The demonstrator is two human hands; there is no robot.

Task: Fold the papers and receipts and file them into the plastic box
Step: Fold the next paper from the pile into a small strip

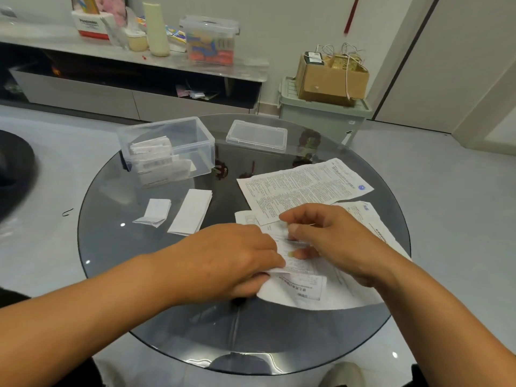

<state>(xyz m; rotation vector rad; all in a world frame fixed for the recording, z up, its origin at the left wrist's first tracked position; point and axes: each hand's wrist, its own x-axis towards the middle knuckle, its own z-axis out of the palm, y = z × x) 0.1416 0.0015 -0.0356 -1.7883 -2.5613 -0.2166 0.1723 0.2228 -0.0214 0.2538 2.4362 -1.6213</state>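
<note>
On the round glass table (pixel 145 275), both my hands work one printed receipt (pixel 296 266) near the front. My left hand (pixel 234 255) grips its left edge, fingers curled under the paper. My right hand (pixel 332 238) pinches its upper part between thumb and fingers. A white sheet (pixel 310 297) lies beneath. A large printed paper (pixel 301 185) lies unfolded behind my hands, another (pixel 371 219) to the right. Two folded papers (pixel 155 212) (pixel 192 210) rest at the left. The clear plastic box (pixel 167 146) stands open at the back left with several folded papers inside.
The box's clear lid (pixel 257 135) lies at the table's far side. Beyond the table stand a low TV cabinet (pixel 134 88) with clutter on top and a green bin (pixel 324 113) carrying a cardboard box (pixel 332 76). A dark seat (pixel 14 169) is at the left.
</note>
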